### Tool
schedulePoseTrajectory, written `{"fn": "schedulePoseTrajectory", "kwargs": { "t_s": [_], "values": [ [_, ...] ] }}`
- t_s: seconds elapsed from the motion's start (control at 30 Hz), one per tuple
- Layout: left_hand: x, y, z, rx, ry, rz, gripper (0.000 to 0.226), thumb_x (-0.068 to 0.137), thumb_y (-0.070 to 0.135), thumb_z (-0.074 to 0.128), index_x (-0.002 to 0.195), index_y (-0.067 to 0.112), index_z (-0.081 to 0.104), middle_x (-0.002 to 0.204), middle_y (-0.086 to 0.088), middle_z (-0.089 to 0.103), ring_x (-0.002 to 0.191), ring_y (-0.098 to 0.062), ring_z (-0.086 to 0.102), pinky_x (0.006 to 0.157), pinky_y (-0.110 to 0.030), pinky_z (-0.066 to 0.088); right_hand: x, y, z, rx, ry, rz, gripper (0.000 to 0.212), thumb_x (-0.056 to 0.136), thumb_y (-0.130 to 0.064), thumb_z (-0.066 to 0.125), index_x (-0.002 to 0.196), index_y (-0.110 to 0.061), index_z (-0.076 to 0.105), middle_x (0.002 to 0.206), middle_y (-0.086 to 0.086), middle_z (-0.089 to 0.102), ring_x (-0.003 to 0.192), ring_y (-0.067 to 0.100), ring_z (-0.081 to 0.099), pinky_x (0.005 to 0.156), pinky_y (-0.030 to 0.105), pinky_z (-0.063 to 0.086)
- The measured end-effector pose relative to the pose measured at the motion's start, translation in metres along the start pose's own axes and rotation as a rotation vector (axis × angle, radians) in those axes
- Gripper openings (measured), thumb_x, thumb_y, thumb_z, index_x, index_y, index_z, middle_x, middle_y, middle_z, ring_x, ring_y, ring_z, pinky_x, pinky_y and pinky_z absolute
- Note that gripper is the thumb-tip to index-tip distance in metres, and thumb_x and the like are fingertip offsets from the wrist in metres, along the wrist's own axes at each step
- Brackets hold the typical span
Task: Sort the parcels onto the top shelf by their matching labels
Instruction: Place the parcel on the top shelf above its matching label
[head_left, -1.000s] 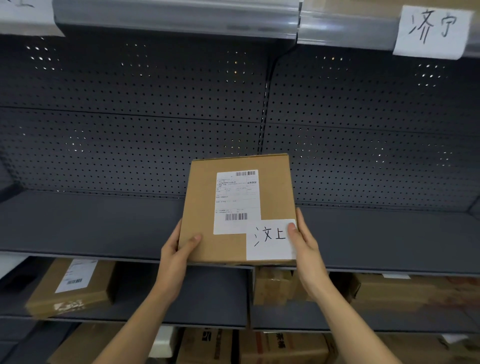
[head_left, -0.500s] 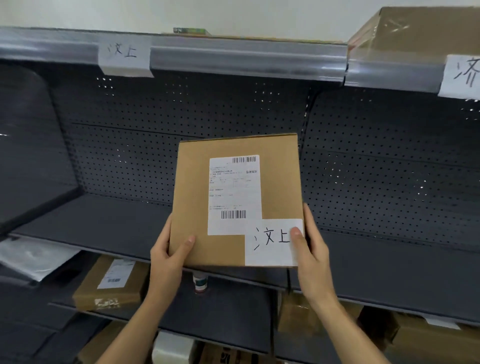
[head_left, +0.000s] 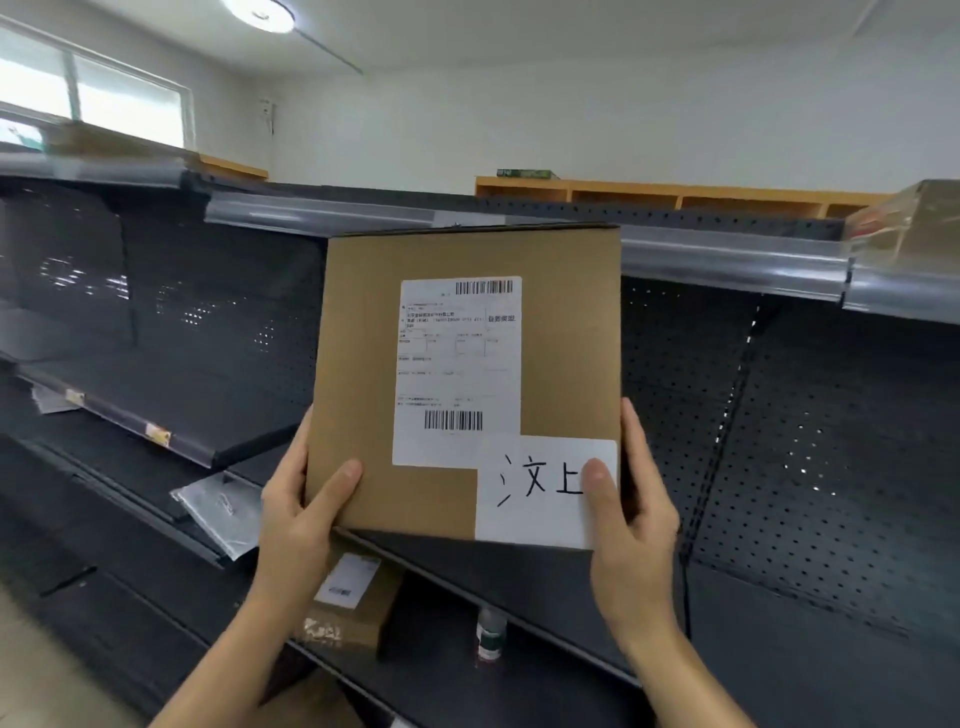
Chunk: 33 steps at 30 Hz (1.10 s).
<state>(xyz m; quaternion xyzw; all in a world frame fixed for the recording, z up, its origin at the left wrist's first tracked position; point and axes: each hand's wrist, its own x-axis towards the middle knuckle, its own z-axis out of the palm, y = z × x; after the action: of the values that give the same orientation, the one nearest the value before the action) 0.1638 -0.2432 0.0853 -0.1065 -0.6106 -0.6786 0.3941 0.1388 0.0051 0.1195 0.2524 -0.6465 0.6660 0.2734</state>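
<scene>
While gripped by both hands (head_left: 457, 525): brown parcel (head_left: 363, 364), handwritten label (head_left: 540, 486) "汶上".

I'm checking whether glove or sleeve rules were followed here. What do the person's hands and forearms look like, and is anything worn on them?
Both hands, the left hand and the right hand, are bare: no gloves, rings, watch or wristband show. Both forearms are bare to the bottom edge of the picture, with no sleeve in view. The fingernails look short and unpainted.
</scene>
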Motion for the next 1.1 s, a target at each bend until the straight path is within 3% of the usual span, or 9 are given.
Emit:
{"fn": "schedulePoseTrajectory", "kwargs": {
  "t_s": [0.17, 0.3, 0.37, 0.5, 0.67, 0.77, 0.87, 1.0, 1.1],
  "values": [
    [0.064, 0.04, 0.002, 0.07, 0.031, 0.076, 0.062, 0.089, 0.033, 0.067, 0.147, 0.027, 0.046, 0.136, 0.004, 0.064, 0.122, -0.014, 0.062, 0.098, -0.037, 0.053, 0.061, -0.038, 0.021, 0.021, -0.029, -0.034, 0.054, 0.1, -0.028, 0.057, 0.153, -0.023, 0.045, 0.142, -0.006, 0.062, 0.127, 0.005, 0.06, 0.105, 0.036, 0.052],
    [0.126, 0.073, 0.015, 0.112, 0.072, 0.132, 0.049, 0.094, 0.027, 0.064, 0.141, 0.017, 0.054, 0.128, -0.001, 0.067, 0.111, -0.01, 0.065, 0.089, -0.023, 0.055, 0.12, -0.081, 0.039, -0.036, -0.084, -0.037, 0.029, 0.102, -0.021, 0.051, 0.125, -0.037, 0.058, 0.117, -0.01, 0.069, 0.105, 0.004, 0.065, 0.077, 0.015, 0.054],
    [0.159, 0.084, 0.021, 0.055, 0.089, 0.093, 0.046, 0.09, 0.032, 0.063, 0.134, 0.017, 0.06, 0.126, -0.003, 0.067, 0.112, -0.017, 0.063, 0.098, -0.033, 0.052, 0.155, -0.101, 0.047, -0.082, -0.116, -0.014, 0.019, 0.101, -0.025, 0.051, 0.107, -0.042, 0.057, 0.109, -0.014, 0.066, 0.101, 0.001, 0.062, 0.076, 0.012, 0.05],
    [0.218, 0.101, 0.038, -0.038, 0.045, 0.05, 0.026, 0.085, 0.04, 0.054, 0.095, 0.023, 0.072, 0.098, -0.001, 0.062, 0.098, -0.021, 0.053, 0.087, -0.04, 0.041, 0.227, -0.127, 0.055, -0.049, -0.106, 0.159, 0.026, 0.09, -0.036, 0.058, 0.111, -0.022, 0.063, 0.119, 0.01, 0.066, 0.113, 0.029, 0.062, 0.103, 0.051, 0.049],
    [0.278, 0.097, 0.052, -0.001, 0.084, 0.012, 0.029, 0.087, 0.043, 0.047, 0.085, 0.017, 0.059, 0.086, -0.003, 0.051, 0.088, -0.021, 0.048, 0.083, -0.042, 0.042, 0.281, -0.129, 0.064, -0.002, -0.224, 0.21, 0.046, 0.094, -0.042, 0.053, 0.133, -0.019, 0.059, 0.116, 0.012, 0.073, 0.105, 0.029, 0.071, 0.092, 0.046, 0.059],
    [0.307, 0.089, 0.055, -0.012, 0.039, 0.014, 0.028, 0.091, 0.043, 0.047, 0.091, 0.017, 0.059, 0.091, -0.004, 0.055, 0.092, -0.022, 0.053, 0.1, -0.049, 0.047, 0.306, -0.115, 0.059, -0.097, -0.374, 0.226, 0.055, 0.092, -0.044, 0.059, 0.14, -0.017, 0.052, 0.125, 0.013, 0.064, 0.109, 0.028, 0.065, 0.091, 0.041, 0.058],
    [0.33, 0.083, 0.059, -0.037, -0.06, 0.01, 0.021, 0.093, 0.038, 0.048, 0.085, 0.021, 0.057, 0.089, -0.003, 0.056, 0.091, -0.024, 0.055, 0.094, -0.05, 0.051, 0.323, -0.104, 0.056, -0.207, -0.485, 0.201, 0.072, 0.084, -0.041, 0.069, 0.144, -0.013, 0.042, 0.132, 0.013, 0.056, 0.114, 0.027, 0.061, 0.089, 0.039, 0.056],
    [0.357, 0.08, 0.064, 0.042, -0.049, -0.026, 0.026, 0.084, 0.036, 0.052, 0.061, 0.025, 0.047, 0.071, 0.001, 0.043, 0.083, -0.023, 0.044, 0.077, -0.042, 0.041, 0.341, -0.09, 0.057, -0.177, -0.489, 0.273, 0.048, 0.091, -0.036, 0.069, 0.129, -0.012, 0.053, 0.129, 0.012, 0.057, 0.116, 0.028, 0.059, 0.109, 0.05, 0.048],
    [0.378, 0.074, 0.072, 0.126, -0.056, -0.026, 0.03, 0.082, 0.033, 0.05, 0.055, 0.024, 0.043, 0.066, 0.001, 0.038, 0.08, -0.024, 0.04, 0.075, -0.041, 0.037, 0.343, -0.087, 0.06, -0.154, -0.423, 0.372, 0.034, 0.096, -0.039, 0.064, 0.118, -0.014, 0.059, 0.122, 0.011, 0.058, 0.107, 0.025, 0.062, 0.101, 0.043, 0.054]
  ]
}}
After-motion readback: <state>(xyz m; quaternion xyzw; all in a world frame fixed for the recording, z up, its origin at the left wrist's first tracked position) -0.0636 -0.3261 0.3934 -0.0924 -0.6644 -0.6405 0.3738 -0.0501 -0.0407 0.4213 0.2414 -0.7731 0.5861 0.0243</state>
